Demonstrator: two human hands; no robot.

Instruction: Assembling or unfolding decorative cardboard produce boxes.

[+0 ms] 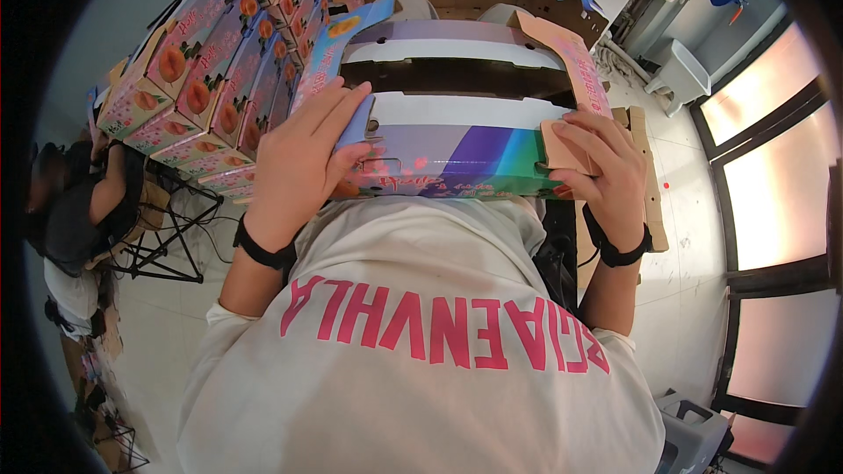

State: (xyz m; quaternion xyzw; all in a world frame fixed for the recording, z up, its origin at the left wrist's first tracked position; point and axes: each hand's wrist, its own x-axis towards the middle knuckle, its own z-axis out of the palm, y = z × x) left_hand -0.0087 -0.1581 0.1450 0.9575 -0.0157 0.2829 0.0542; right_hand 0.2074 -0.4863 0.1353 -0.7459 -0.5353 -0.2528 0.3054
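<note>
- pale tiled floor (685,290); stacked printed boxes (189,92) stand left, bright window panels (773,167) right.
- the open-topped carton (465,111) sits before the torso, its support hidden.
- left fingers (344,114) grip a blue flap (356,130); right fingers (584,140) pinch a tan flap (558,154).
- uneven pressure could crease or tear either flap.

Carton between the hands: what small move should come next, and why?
Probably ease the tan flap inward with the right hand, which has hold of it at the carton's near right corner. The left hand is at the blue flap opposite, so it could steady that side. The dark opening shows the top isn't closed.
</note>
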